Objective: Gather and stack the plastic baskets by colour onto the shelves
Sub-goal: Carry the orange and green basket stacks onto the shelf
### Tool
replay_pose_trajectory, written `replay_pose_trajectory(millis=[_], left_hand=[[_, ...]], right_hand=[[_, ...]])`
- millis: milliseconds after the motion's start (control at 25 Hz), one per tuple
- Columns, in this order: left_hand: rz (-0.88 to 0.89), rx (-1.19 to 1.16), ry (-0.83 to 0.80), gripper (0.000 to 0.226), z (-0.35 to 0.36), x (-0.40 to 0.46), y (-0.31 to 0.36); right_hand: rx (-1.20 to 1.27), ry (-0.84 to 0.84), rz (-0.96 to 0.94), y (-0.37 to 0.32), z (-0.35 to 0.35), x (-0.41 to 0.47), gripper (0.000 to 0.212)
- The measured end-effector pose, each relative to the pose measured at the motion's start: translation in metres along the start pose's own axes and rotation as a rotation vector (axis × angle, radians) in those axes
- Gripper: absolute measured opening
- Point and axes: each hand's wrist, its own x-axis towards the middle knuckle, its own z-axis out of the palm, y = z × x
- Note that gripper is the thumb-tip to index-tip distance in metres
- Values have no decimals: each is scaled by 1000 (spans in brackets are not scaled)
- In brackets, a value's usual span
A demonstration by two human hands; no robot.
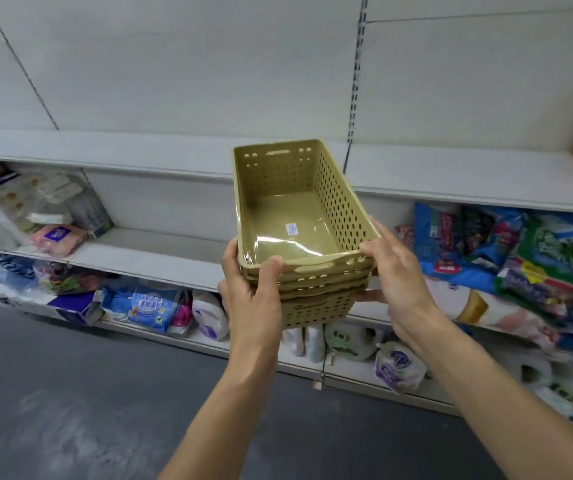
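Right now the step looks like carrying a nested stack of baskets (299, 237) toward the shelves, so the sensible thing is to keep it level, bring it over the bare stretch of the upper shelf (451, 174) and set the base down flat before letting go. Both hands should release together, or the stack may tip off the edge.

Left hand (250, 289) grips the near left corner, thumb hooked over the top rim and fingers wrapped along the side. Right hand (392, 268) holds the near right corner, thumb on the rim, fingers reaching underneath. The stack hangs in the air in front of the shelving, touching no shelf.

As for looks, the baskets are olive-tan plastic, rectangular, with walls pierced by rows of oval slots and a handle slot at each end. Several sit nested; their rims show as layers at the near end. The top one has a glossy floor with a small white label (291, 229).
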Motion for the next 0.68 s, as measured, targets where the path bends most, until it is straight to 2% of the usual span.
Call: replay_pose_trajectory(millis=[320,440,600,680], left_hand=[[102,-4,-218,45,120,-14,51],[103,-16,-323,54,158,-5,66],[89,-36,-460,62,204,0,79],[78,-55,-533,66,229,4,87]], right_hand=[[86,267,-61,-38,-113,3,29],[143,379,32,-51,-148,2,37],[92,456,20,-78,-191,5,20],[73,492,-4,-89,-212,10,20]])
